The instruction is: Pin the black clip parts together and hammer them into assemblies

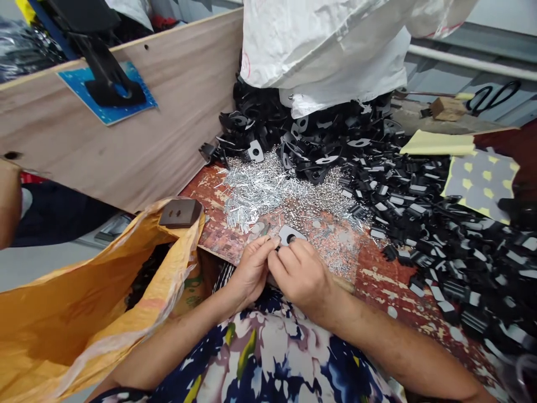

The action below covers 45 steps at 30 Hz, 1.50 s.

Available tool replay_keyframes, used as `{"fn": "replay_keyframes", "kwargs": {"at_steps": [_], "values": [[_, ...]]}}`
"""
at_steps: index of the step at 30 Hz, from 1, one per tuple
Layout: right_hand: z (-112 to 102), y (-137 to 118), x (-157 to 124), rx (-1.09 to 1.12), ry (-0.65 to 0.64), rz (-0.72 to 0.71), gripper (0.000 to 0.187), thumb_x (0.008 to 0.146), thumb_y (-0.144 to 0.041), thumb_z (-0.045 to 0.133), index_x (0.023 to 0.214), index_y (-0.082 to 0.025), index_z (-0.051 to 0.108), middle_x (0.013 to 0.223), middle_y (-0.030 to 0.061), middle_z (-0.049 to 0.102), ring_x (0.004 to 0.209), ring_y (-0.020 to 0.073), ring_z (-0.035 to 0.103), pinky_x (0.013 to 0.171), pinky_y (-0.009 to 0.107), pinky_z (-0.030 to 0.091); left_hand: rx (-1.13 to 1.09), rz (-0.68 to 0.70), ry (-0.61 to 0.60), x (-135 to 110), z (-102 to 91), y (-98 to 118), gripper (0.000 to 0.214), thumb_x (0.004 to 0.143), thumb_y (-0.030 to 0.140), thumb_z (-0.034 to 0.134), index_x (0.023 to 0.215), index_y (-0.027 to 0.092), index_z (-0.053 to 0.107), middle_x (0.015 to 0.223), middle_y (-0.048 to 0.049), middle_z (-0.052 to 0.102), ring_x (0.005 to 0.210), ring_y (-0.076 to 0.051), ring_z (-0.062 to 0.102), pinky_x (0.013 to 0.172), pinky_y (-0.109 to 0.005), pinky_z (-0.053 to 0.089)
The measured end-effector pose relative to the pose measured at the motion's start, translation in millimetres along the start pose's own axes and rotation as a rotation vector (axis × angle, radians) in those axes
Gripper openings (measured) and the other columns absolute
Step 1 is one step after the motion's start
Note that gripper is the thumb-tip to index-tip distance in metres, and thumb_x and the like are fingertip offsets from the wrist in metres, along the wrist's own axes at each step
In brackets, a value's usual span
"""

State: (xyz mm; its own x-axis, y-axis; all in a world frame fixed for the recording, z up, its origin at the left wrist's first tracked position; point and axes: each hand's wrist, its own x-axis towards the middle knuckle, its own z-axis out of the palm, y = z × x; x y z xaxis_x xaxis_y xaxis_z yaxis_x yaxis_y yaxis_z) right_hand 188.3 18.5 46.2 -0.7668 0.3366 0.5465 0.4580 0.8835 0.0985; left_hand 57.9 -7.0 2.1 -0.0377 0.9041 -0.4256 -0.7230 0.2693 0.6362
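My left hand (250,268) and my right hand (300,274) meet at the near edge of the worn red table (377,280). Together they pinch a small flat grey plastic piece with a round hole (289,235). The left fingers are pressed together at its left side, where what they pinch is too small to make out. Right behind the hands lies a heap of small silver metal pins (268,190). A big pile of black plastic parts (419,190) spreads across the back and right of the table.
An orange woven sack (84,302) gapes open at my left, a dark brown plate (180,212) on its rim. A plywood board (126,123) stands behind it. A white sack (327,50) hangs over the black pile. Scissors (495,95) and yellow-backed sheets (482,179) lie far right.
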Motion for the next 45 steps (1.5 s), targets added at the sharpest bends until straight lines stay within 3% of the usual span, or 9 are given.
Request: {"fn": "replay_keyframes", "kwargs": {"at_steps": [7,12,17,24,26,29,33,38,45], "values": [[10.6,3.7,-6.8,0.225,-0.064,0.124,0.024,0.103,-0.019,0.050,0.088,-0.017,0.069,0.075,0.0047,0.058,0.075,0.0197,0.048,0.070,0.035,0.043,0.058,0.018,-0.093,-11.8,-16.2,0.7,0.032,0.080,0.039,0.083,0.081,0.017,0.060,0.074,0.0033,0.055,0.059,-0.009,0.051,0.055,-0.021,0.048],[15.5,-1.0,-13.7,0.396,-0.041,0.127,0.020,0.104,-0.016,0.048,0.109,-0.018,0.067,0.089,0.0055,0.067,0.085,0.0187,0.057,0.078,0.034,0.047,0.419,0.295,-0.008,-35.7,-41.0,17.6,0.043,0.077,0.026,0.085,0.109,0.025,0.057,0.097,0.0014,0.063,0.079,-0.014,0.058,0.066,-0.022,0.048],[21.6,22.3,-53.4,0.128,-0.337,0.285,0.022,0.100,-0.039,0.059,0.099,-0.018,0.064,0.093,0.0106,0.064,0.086,0.0252,0.057,0.073,0.039,0.047,0.861,0.295,0.128,-64.4,-88.6,42.0,0.030,0.098,0.042,0.058,0.120,0.023,0.065,0.090,-0.0025,0.066,0.084,-0.021,0.058,0.075,-0.029,0.044],[27.3,31.3,-88.7,0.113,-0.631,0.405,0.009,0.095,-0.028,0.060,0.096,-0.020,0.057,0.071,0.0015,0.062,0.057,0.0188,0.058,0.050,0.029,0.038,0.805,0.307,0.269,-41.5,-103.4,12.0,0.035,0.097,0.051,0.052,0.097,0.020,0.067,0.066,0.0028,0.052,0.064,-0.018,0.047,0.061,-0.028,0.036],[18.5,27.2,-86.2,0.220,-0.621,0.424,0.017,0.099,-0.026,0.053,0.114,-0.019,0.058,0.062,-0.0027,0.060,0.047,0.0174,0.055,0.045,0.029,0.036,0.825,0.343,0.272,-31.4,-104.4,4.6,0.035,0.097,0.050,0.052,0.085,0.020,0.065,0.065,0.0029,0.049,0.063,-0.017,0.045,0.061,-0.028,0.035],[-1.1,22.7,-78.5,0.324,-0.441,0.352,0.044,0.104,-0.024,0.048,0.148,-0.026,0.046,0.085,0.0030,0.073,0.058,0.0179,0.065,0.052,0.030,0.048,0.823,0.367,0.292,-24.1,-109.4,-0.1,0.041,0.097,0.051,0.053,0.070,0.021,0.056,0.065,0.0029,0.046,0.062,-0.016,0.043,0.061,-0.028,0.034],[-9.6,14.9,-71.1,0.375,-0.220,0.272,0.066,0.102,-0.020,0.055,0.162,-0.032,0.031,0.091,0.0056,0.072,0.063,0.0168,0.065,0.057,0.029,0.052,0.807,0.391,0.311,-22.4,-115.6,-3.1,0.043,0.099,0.053,0.049,0.069,0.022,0.051,0.065,0.0025,0.047,0.062,-0.016,0.043,0.061,-0.028,0.035],[11.5,7.9,-69.4,0.351,-0.383,0.198,0.053,0.106,-0.025,0.048,0.159,-0.027,0.040,0.075,0.0012,0.064,0.057,0.0146,0.059,0.051,0.026,0.049,0.821,0.420,0.303,-20.5,-117.7,-3.8,0.042,0.101,0.048,0.045,0.068,0.022,0.048,0.064,0.0028,0.045,0.061,-0.016,0.042,0.061,-0.028,0.035],[15.0,15.6,-69.4,0.413,-0.356,0.241,0.055,0.104,-0.024,0.050,0.158,-0.026,0.041,0.086,0.0036,0.071,0.062,0.0151,0.065,0.057,0.028,0.054,0.845,0.402,0.301,-20.8,-117.1,0.4,0.041,0.101,0.046,0.043,0.069,0.022,0.048,0.065,0.0023,0.047,0.061,-0.016,0.045,0.060,-0.028,0.036]]}}
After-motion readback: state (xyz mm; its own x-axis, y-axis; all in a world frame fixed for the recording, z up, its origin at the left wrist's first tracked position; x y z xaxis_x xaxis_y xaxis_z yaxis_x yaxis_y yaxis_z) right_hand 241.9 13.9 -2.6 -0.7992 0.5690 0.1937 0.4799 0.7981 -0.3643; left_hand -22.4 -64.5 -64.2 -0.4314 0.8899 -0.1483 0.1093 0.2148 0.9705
